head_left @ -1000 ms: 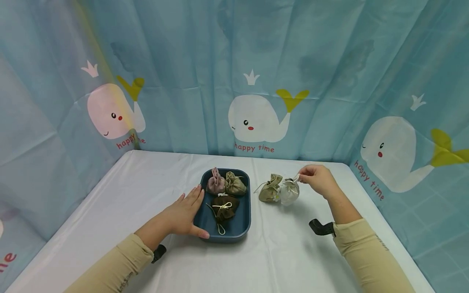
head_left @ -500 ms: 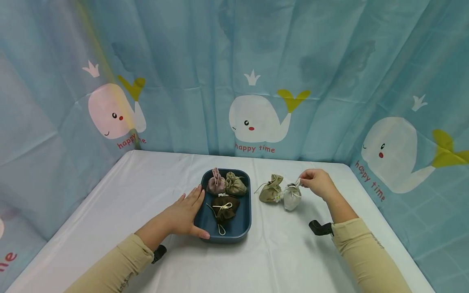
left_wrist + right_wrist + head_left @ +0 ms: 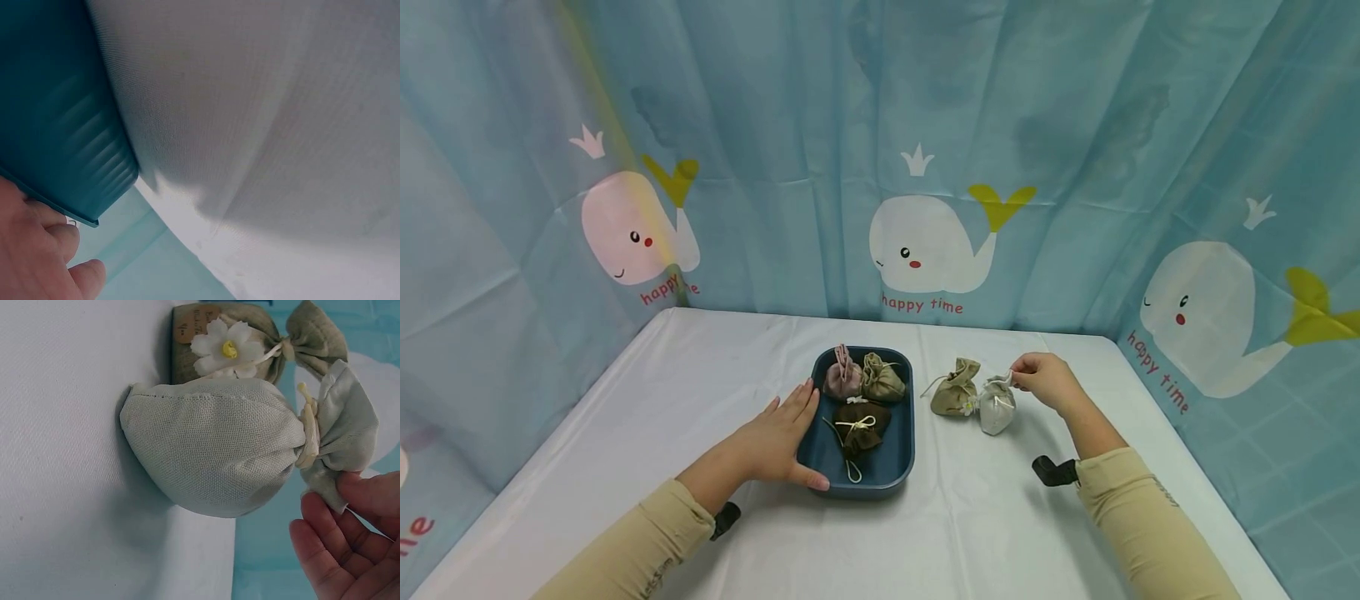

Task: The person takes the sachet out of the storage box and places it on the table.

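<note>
A white drawstring pouch [image 3: 997, 406] stands on the white cloth right of the tray; my right hand [image 3: 1049, 382] pinches its gathered top between thumb and fingertips. In the right wrist view the pouch [image 3: 212, 447] looks full and round, tied with a cream cord. Just left of it sits an olive drawstring pouch [image 3: 953, 392] with a white flower. My left hand [image 3: 773, 437] rests spread against the left rim of a blue tray [image 3: 902, 450], fingers straight. Inside the tray are a pink pouch [image 3: 843, 377], a greenish pouch [image 3: 882, 379] and a dark brown pouch [image 3: 861, 425].
The white cloth [image 3: 970, 533] covers the table up to a blue curtain [image 3: 775, 167] printed with whales, which hangs along the back and both sides. A black wrist mount [image 3: 1054, 471] juts from the right sleeve, near the cloth.
My right hand has lowered a little with the white pouch, which has come slightly toward me and away from the olive pouch. My left hand and the tray have stayed put.
</note>
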Demonstrator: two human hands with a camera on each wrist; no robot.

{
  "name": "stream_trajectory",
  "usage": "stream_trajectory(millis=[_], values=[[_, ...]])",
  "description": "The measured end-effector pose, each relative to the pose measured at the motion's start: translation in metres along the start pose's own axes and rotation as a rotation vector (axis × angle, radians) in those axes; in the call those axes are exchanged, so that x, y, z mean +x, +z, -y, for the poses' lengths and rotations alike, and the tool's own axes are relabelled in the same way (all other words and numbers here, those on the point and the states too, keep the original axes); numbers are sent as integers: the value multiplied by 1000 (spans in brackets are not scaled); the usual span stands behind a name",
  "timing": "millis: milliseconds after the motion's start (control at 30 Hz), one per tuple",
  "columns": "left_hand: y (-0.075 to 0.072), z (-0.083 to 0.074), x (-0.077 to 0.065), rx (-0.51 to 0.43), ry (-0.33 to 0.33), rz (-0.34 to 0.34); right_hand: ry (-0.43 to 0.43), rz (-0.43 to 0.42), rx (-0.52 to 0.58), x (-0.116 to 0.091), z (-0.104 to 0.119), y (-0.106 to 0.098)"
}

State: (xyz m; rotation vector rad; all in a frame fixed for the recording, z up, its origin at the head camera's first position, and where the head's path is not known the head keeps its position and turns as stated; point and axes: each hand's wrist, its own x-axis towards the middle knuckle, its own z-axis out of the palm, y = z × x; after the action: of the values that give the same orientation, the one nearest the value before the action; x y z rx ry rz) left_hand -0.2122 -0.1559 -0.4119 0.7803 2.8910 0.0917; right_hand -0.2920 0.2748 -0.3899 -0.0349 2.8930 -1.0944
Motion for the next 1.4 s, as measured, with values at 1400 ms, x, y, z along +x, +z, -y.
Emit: stream_trajectory(millis=[1400], values=[[2, 0, -1, -2, -5, -2, -121, -68, -33, -17, 25, -27]])
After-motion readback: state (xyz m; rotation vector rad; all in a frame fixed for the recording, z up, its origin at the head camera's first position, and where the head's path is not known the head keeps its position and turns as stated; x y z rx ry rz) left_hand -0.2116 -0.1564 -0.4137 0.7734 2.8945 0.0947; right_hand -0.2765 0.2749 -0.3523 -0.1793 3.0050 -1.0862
